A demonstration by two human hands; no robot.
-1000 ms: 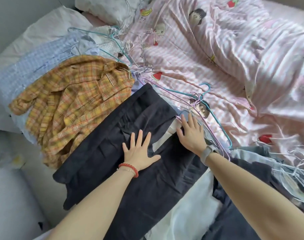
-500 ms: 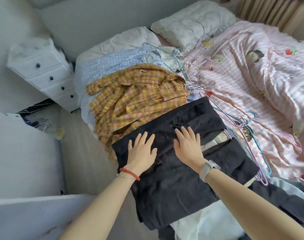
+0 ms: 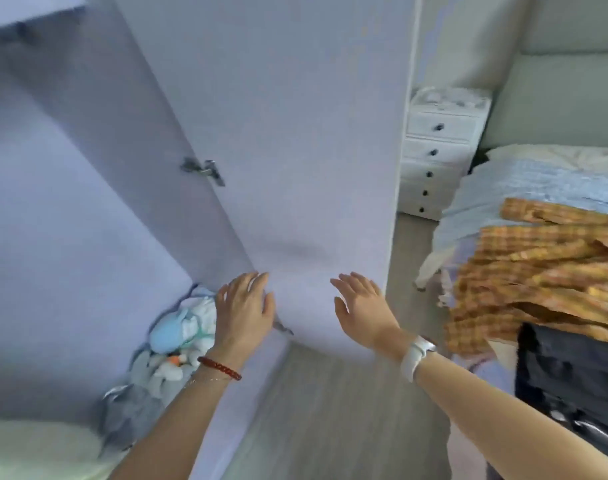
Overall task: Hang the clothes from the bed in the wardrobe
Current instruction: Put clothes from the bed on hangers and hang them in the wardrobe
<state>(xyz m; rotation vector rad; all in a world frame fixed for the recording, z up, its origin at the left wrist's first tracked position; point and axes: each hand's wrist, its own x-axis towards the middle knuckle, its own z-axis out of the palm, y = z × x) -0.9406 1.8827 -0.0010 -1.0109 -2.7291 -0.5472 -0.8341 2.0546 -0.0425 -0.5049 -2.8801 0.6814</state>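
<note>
The view faces the open white wardrobe door [image 3: 295, 150] and the wardrobe's inside wall [image 3: 70, 237]. My left hand [image 3: 242, 313], fingers straight, hovers at the door's lower hinge edge and holds nothing. My right hand [image 3: 361, 308] is raised in front of the door's lower part, fingers spread, empty. On the bed at the right lie a yellow plaid shirt [image 3: 537, 271], a black garment [image 3: 572, 382] below it and a pale blue checked garment [image 3: 524, 188] behind it.
Soft toys and bundled cloth [image 3: 178, 334] lie on the wardrobe floor. A white chest of drawers [image 3: 437, 150] stands behind the door by the bed. Grey wood floor [image 3: 330, 410] runs between wardrobe and bed. A pale cushion [image 3: 36, 448] sits at the lower left.
My head has swung left from the bed to the wardrobe. Both hands have lifted off the black garment and now hang empty in front of the wardrobe door.
</note>
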